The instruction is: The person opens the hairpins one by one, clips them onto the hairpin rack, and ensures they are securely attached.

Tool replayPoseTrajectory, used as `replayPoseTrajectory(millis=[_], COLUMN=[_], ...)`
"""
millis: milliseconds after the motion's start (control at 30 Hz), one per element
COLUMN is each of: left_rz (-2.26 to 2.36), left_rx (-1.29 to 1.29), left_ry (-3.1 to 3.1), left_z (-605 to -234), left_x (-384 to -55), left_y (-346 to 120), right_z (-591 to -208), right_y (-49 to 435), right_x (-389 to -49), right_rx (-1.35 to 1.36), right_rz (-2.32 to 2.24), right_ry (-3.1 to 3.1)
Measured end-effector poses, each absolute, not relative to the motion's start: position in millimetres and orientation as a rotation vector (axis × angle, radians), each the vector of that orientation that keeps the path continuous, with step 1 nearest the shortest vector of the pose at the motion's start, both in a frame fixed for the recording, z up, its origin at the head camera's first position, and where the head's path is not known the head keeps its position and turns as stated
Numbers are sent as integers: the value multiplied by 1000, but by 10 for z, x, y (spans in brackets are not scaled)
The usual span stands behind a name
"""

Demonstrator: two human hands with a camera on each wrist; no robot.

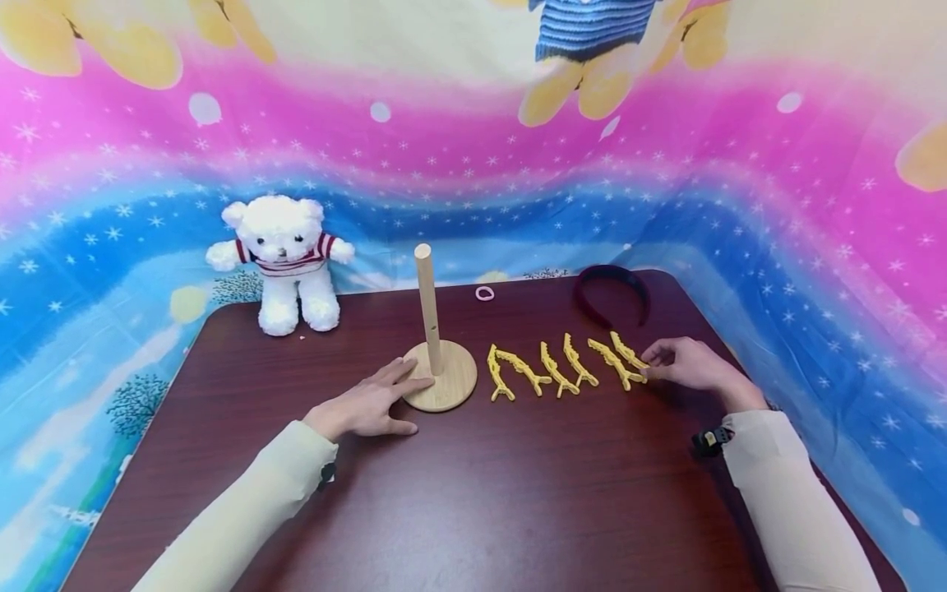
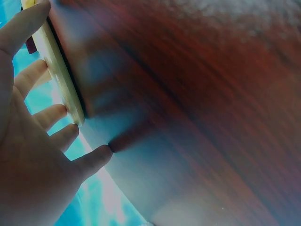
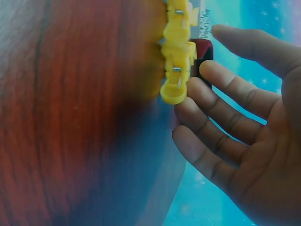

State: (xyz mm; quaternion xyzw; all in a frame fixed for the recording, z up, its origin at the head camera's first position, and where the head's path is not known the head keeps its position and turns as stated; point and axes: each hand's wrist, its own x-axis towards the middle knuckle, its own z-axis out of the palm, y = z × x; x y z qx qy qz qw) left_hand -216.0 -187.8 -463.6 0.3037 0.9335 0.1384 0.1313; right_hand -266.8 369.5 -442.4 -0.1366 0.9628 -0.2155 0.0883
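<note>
My left hand (image 1: 370, 401) rests with spread fingers on the near left edge of a round wooden base, part of a wooden stand (image 1: 460, 376) with one upright post. In the left wrist view the fingertips (image 2: 59, 110) meet the base's rim (image 2: 61, 77). To the right of the stand lie several yellow alligator hair clips (image 1: 573, 362) in a row. My right hand (image 1: 691, 363) is beside the rightmost clip (image 1: 627, 351), fingers slightly bent. In the right wrist view its thumb is apart from the fingers and the fingertips are close to a yellow clip (image 3: 176, 70); contact is unclear.
A white teddy bear (image 1: 284, 267) in a striped shirt is at the table's back left. A small pale pink hair tie (image 1: 484, 293) lies behind the clips, and a dark red headband (image 1: 592, 304) at the back right. Printed cloth (image 1: 444, 164) hangs around the dark wooden table (image 1: 473, 493).
</note>
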Motion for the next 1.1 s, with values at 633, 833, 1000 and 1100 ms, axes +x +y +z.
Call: replayPoseTrajectory(millis=[633, 833, 1000, 1100], left_rz=[400, 396, 399, 398], left_rx=[950, 950, 940, 932], left_ry=[2693, 2691, 2688, 2686], left_z=[-4632, -4649, -4657, -4648], left_x=[-2168, -2175, -2177, -2172], left_y=[-1897, -1907, -1910, -1900], right_z=[-4489, -4506, -4526, -4536], right_y=[3673, 3670, 3669, 3681], right_x=[-2712, -2724, -2719, -2710], right_rx=[-320, -286, -269, -270], right_rz=[-508, -500, -502, -502], right_ry=[2864, 2847, 2845, 2846])
